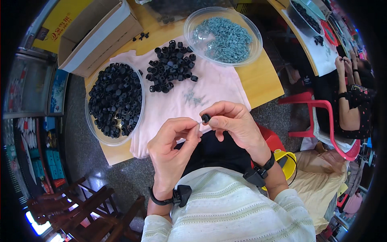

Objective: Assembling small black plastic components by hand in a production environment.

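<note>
My left hand (pixel 175 139) is closed in a pinch on a thin, pale metal piece (pixel 199 122) that looks like a small screw. Facing it, my right hand (pixel 240 127) grips a round black plastic cap (pixel 206 118) between thumb and forefinger. The two pieces meet or nearly meet above the cloth's near edge. On the pink cloth (pixel 217 88) lie a heap of similar black caps (pixel 171 66) and a small scatter of silvery screws (pixel 193 98). Left of the heap, a clear round tub (pixel 142 105) is full of black parts.
Another clear round tub (pixel 260 40) at the back right holds many bluish-silver screws. An open cardboard box (pixel 107 42) stands at the back left of the wooden table (pixel 262 82). At the right, a person (pixel 350 107) sits on a red chair (pixel 328 111) by another table.
</note>
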Demonstrator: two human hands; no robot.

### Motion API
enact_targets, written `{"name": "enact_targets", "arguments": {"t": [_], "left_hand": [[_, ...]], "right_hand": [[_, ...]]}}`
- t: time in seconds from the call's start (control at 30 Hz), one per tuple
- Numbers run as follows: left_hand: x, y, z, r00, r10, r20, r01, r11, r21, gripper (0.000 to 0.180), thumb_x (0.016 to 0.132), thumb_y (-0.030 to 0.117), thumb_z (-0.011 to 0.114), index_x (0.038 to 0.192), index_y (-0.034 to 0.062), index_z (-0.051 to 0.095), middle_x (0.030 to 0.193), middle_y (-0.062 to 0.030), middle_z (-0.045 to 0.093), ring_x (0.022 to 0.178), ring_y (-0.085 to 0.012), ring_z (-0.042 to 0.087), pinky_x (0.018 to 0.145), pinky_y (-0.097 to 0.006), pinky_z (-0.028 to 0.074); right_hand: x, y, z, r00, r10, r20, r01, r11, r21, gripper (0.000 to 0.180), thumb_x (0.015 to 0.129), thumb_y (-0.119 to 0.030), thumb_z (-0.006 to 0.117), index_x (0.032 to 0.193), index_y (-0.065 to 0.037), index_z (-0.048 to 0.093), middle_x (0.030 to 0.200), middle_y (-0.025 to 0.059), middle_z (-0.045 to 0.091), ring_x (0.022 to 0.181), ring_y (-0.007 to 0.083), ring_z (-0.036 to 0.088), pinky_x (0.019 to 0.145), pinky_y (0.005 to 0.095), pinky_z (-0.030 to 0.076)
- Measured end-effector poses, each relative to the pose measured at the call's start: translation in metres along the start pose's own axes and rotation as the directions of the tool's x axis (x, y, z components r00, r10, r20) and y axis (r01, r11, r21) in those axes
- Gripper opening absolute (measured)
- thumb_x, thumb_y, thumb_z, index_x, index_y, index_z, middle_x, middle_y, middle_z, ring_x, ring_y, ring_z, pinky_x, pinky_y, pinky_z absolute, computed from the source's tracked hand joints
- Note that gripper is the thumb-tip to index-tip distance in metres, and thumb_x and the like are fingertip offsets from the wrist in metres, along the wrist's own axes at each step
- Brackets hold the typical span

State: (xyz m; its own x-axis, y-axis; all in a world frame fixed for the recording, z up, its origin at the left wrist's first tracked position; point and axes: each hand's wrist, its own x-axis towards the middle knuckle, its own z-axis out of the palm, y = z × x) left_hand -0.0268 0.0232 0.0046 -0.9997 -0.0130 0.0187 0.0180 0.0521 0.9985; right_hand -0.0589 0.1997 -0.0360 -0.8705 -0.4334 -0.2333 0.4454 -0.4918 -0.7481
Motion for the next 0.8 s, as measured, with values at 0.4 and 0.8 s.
{"name": "enact_targets", "arguments": {"t": [0.4, 0.8], "left_hand": [[-0.002, 0.006, -0.010, 0.886, 0.412, 0.214, -0.453, 0.662, 0.597, 0.022, 0.072, -0.010, 0.070, 0.089, 0.0023, 0.064, 0.088, -0.0082, 0.064, 0.068, -0.0179, 0.063, 0.060, -0.027, 0.051], [0.007, 0.006, -0.008, 0.890, 0.379, 0.254, -0.456, 0.740, 0.495, 0.025, 0.070, -0.012, 0.068, 0.089, 0.0030, 0.063, 0.085, -0.0080, 0.064, 0.066, -0.0150, 0.062, 0.057, -0.024, 0.050]], "right_hand": [[-0.012, -0.004, 0.015, 0.981, -0.192, 0.022, 0.181, 0.880, -0.440, 0.020, 0.087, -0.002, 0.065, 0.107, 0.001, 0.067, 0.094, 0.0055, 0.068, 0.073, 0.0071, 0.063, 0.060, 0.0184, 0.051], [-0.018, -0.002, 0.010, 0.982, -0.188, 0.000, 0.177, 0.922, -0.344, 0.019, 0.088, 0.001, 0.062, 0.106, 0.003, 0.067, 0.098, 0.0076, 0.066, 0.081, 0.0100, 0.065, 0.066, 0.0208, 0.054]]}}
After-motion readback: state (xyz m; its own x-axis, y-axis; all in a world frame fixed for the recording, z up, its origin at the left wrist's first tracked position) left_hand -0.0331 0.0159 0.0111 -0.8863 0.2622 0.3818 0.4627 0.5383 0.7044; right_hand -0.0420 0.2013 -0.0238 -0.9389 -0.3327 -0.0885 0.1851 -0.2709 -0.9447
